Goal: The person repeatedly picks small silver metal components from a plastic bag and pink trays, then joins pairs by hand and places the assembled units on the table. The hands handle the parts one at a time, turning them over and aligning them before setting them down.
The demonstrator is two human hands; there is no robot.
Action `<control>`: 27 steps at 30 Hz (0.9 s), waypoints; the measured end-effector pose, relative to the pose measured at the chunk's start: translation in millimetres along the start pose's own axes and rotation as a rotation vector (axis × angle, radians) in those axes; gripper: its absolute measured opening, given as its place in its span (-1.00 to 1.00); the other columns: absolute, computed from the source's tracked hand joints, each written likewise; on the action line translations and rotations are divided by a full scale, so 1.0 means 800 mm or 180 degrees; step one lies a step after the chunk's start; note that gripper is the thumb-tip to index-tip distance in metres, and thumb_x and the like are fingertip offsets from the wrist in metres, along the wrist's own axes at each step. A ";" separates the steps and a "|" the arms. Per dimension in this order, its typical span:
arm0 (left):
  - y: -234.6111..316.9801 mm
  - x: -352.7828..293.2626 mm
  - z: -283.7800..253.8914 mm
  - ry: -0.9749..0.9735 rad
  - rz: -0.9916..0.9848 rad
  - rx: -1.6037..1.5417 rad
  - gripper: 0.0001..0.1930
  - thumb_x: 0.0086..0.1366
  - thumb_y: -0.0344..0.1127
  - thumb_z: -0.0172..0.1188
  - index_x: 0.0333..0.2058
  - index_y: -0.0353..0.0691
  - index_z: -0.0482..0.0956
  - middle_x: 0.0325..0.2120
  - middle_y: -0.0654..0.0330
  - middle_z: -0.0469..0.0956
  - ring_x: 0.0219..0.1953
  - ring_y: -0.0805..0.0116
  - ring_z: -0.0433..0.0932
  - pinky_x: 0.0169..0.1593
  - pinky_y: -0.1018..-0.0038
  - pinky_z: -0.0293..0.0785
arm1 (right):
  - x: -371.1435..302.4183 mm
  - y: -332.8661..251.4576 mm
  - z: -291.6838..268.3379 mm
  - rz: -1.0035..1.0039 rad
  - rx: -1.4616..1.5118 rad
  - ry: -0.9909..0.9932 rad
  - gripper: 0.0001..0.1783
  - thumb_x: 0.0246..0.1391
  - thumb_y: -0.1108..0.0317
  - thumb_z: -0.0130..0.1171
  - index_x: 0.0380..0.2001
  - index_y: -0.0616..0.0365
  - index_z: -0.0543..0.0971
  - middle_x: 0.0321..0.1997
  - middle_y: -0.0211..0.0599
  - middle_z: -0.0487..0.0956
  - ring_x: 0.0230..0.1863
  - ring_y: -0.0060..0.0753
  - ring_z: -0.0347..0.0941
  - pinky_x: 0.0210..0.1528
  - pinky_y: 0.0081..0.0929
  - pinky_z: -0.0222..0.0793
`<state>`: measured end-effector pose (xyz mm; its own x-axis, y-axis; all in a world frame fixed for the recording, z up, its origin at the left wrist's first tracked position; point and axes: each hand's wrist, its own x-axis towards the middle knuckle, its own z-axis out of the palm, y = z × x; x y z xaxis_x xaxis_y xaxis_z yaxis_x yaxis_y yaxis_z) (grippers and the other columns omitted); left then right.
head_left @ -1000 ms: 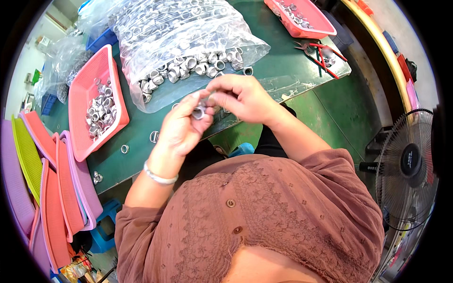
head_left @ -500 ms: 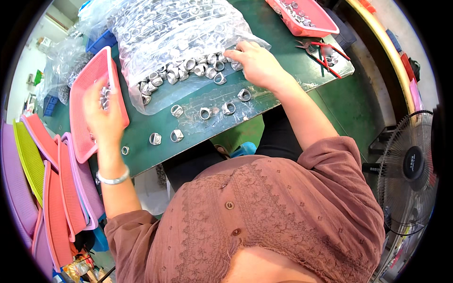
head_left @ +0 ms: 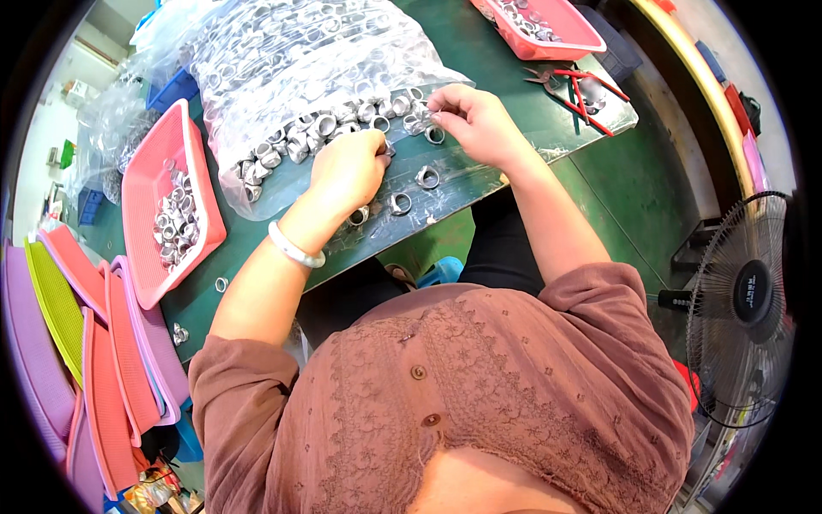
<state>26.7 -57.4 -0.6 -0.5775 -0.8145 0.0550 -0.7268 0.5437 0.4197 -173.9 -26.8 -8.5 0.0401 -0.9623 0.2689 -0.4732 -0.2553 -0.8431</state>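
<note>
My left hand (head_left: 349, 171), below a white bangle, is closed over the table beside the pile of loose rings. A silver ring (head_left: 390, 148) shows at its curled fingertips. My right hand (head_left: 478, 124) pinches at the right end of the pile, and a bit of silver metal, seemingly a ring, shows between thumb and forefinger. Chunky silver rings (head_left: 300, 146) spill from the mouth of a large clear plastic bag (head_left: 300, 51) packed with more. Single rings lie along the near edge, such as one ring (head_left: 427, 176) and another ring (head_left: 400, 203). My left forearm hides part of that row.
A pink basket (head_left: 216, 224) with rings stands at the left; another pink basket (head_left: 591, 43) is at the far right. Red-handled pliers (head_left: 591, 101) lie near the table's right corner. Stacked coloured baskets (head_left: 111, 385) sit lower left, and a black fan (head_left: 752, 295) stands at the right.
My left hand has moved right, from over the left pink basket to the front of the pile, and has closed. My right hand stays at the pile's right end, now in a pinch.
</note>
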 end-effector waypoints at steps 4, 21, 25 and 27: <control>-0.013 -0.007 0.002 -0.0055 -0.0247 -0.1374 -0.91 0.09 -0.41 0.15 -0.43 -0.28 0.47 -0.60 0.16 0.53 -0.53 0.34 0.51 -0.49 0.47 0.37 | -0.010 0.002 0.000 0.0361 0.1696 -0.0132 -0.84 -0.02 0.56 0.08 -0.30 0.33 0.48 -0.39 -0.39 0.51 -0.36 -0.57 0.45 -0.30 -0.64 0.36; 0.015 -0.061 -0.009 0.0327 -0.0099 -0.4859 -0.84 0.19 -0.49 0.08 -0.22 -0.28 0.44 -0.35 0.11 0.54 -0.35 0.33 0.57 -0.28 0.53 0.54 | -0.037 -0.028 0.036 0.0066 0.3058 -0.0318 -0.79 0.00 0.51 0.12 -0.24 0.30 0.49 -0.22 -0.22 0.53 -0.25 -0.46 0.44 -0.14 -0.49 0.37; 0.015 -0.064 -0.010 0.0227 -0.0134 -0.4937 -0.83 0.19 -0.50 0.08 -0.22 -0.33 0.45 -0.32 0.11 0.54 -0.31 0.39 0.55 -0.23 0.54 0.53 | -0.039 -0.033 0.039 0.0066 0.3070 -0.0280 -0.80 -0.01 0.55 0.10 -0.25 0.31 0.48 -0.24 -0.29 0.52 -0.21 -0.51 0.44 -0.12 -0.52 0.38; 0.016 -0.065 -0.011 0.0192 -0.0167 -0.4985 -0.84 0.20 -0.48 0.07 -0.22 -0.32 0.44 -0.32 0.11 0.54 -0.31 0.39 0.55 -0.23 0.54 0.52 | -0.040 -0.038 0.040 0.0119 0.3063 -0.0237 -0.81 -0.02 0.57 0.10 -0.26 0.31 0.48 -0.26 -0.32 0.52 -0.21 -0.54 0.43 -0.12 -0.54 0.38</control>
<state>50.8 -9.8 9.5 -0.5219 -0.8525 0.0294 0.3715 -0.1961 0.9075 -132.9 9.0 -6.4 0.1109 -0.9664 0.2319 0.4471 -0.1599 -0.8801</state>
